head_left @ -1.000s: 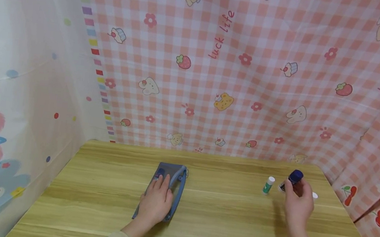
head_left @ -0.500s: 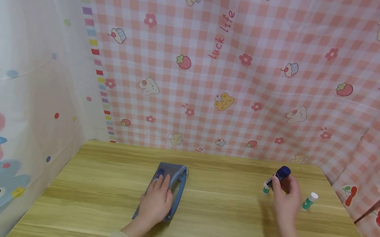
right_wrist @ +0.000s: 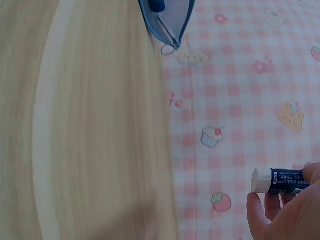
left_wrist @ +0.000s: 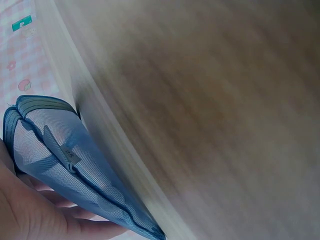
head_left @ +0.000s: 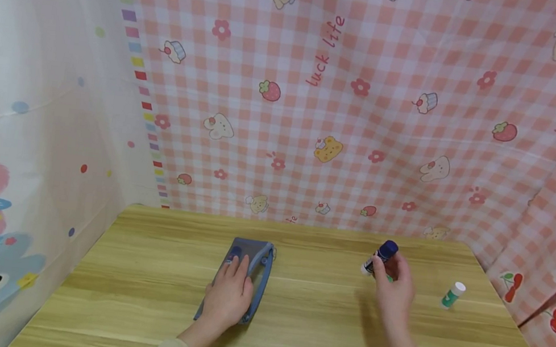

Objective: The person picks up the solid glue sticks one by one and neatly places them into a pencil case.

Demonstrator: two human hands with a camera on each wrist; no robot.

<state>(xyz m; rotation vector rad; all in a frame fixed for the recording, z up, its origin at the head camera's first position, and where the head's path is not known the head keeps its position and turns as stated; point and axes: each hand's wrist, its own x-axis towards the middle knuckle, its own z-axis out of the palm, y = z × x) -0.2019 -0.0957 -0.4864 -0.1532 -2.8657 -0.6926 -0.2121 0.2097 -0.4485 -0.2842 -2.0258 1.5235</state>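
Observation:
A blue mesh zip pouch [head_left: 249, 246] lies on the table, with my left hand [head_left: 228, 299] resting over it, fingers extended. In the left wrist view, the pouch [left_wrist: 85, 160] stands a little puffed up beside the hand [left_wrist: 35, 210]. Through the mesh shows a dark blue-capped item [right_wrist: 157, 5]. My right hand [head_left: 395, 293] pinches a glue stick [head_left: 383, 255] with a dark blue cap and white base, tilted above the table. The right wrist view has its white end [right_wrist: 261, 181] pointing out past the fingertips.
A green-and-white glue stick [head_left: 453, 295] stands on the right of the wooden table [head_left: 313, 315]. Another green one [head_left: 389, 278] is mostly hidden behind my right hand. A pink checked curtain [head_left: 366, 120] hangs behind the table, and a white one [head_left: 58, 114] at left.
My right hand has moved left across the table with the blue-capped glue stick, passing in front of a green one and uncovering the other. The left hand has stayed on the pouch.

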